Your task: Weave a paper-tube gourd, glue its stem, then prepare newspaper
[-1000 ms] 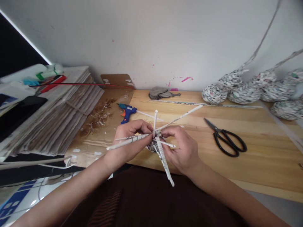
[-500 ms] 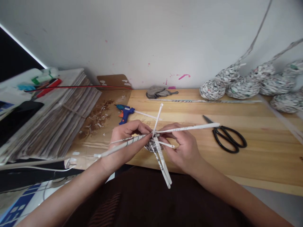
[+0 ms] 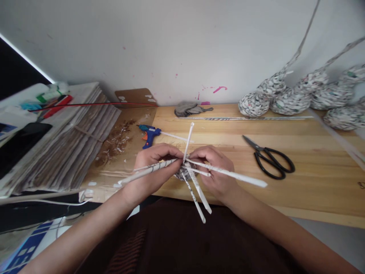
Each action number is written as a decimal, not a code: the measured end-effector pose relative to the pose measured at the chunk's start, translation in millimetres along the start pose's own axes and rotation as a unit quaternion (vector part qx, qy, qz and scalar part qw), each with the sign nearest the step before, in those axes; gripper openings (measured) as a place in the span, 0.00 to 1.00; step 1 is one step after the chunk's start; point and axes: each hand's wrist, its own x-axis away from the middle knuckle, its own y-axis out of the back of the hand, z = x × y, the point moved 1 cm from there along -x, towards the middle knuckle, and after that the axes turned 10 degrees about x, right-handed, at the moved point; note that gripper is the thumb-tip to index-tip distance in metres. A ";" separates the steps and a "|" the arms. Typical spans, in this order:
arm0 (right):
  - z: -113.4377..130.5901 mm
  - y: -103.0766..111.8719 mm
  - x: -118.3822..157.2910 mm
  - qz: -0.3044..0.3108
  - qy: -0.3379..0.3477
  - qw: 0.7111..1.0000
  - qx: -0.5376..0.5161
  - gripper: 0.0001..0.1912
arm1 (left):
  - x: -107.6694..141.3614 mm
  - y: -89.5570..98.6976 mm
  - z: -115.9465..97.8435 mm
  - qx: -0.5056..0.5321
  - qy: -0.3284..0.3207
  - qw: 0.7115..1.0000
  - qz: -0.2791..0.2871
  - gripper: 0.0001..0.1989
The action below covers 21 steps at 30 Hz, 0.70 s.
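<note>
A small woven paper piece (image 3: 182,174) is between my hands, with several rolled paper strips (image 3: 199,188) radiating from its top. My left hand (image 3: 156,165) pinches the strips at the centre from the left, two of them lying across it. From the right, my right hand (image 3: 217,167) has its fingers closed at the same crossing point. One long white strip (image 3: 245,178) passes over my right hand and points right. Another strip (image 3: 188,140) stands up away from me. My fingers partly hide the woven part.
Black-handled scissors (image 3: 269,158) lie at the right. A blue glue gun (image 3: 149,135) rests left of centre, near stacked newspapers (image 3: 71,144). Along the wall are a grey cloth (image 3: 191,109), thin paper rods (image 3: 245,118) and several woven paper forms (image 3: 293,99).
The long right-hand strip has swung down toward me, from above my right hand to across it. The two strips pointing toward me have spread apart.
</note>
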 end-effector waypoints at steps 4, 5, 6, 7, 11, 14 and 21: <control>2.3 -0.5 -3.6 0.007 -0.026 0.999 -0.024 0.05 | 1.2 3.1 0.6 -0.015 -0.040 0.999 0.022 0.03; 2.0 -0.5 -3.7 0.013 -0.023 0.999 -0.021 0.06 | 1.5 4.0 1.0 -0.018 -0.045 0.998 0.029 0.03; 1.2 -0.3 -3.8 0.014 -0.018 1.000 -0.017 0.06 | 1.7 5.0 1.2 -0.020 -0.052 0.998 0.035 0.04; 0.2 0.0 -3.9 0.012 -0.008 1.000 -0.011 0.06 | 1.6 6.0 1.1 -0.022 -0.060 0.997 0.042 0.04; -4.5 3.3 -5.8 -0.009 0.072 0.997 0.041 0.06 | -0.6 9.4 -0.5 -0.028 -0.078 0.993 0.083 0.05; -5.9 6.0 -7.3 0.003 0.100 0.993 0.059 0.06 | -2.2 10.4 -1.8 -0.034 -0.076 0.992 0.097 0.05; 4.6 10.1 -6.1 -0.002 0.053 0.996 0.072 0.09 | 1.3 5.8 -3.5 -0.066 -0.050 0.996 0.044 0.06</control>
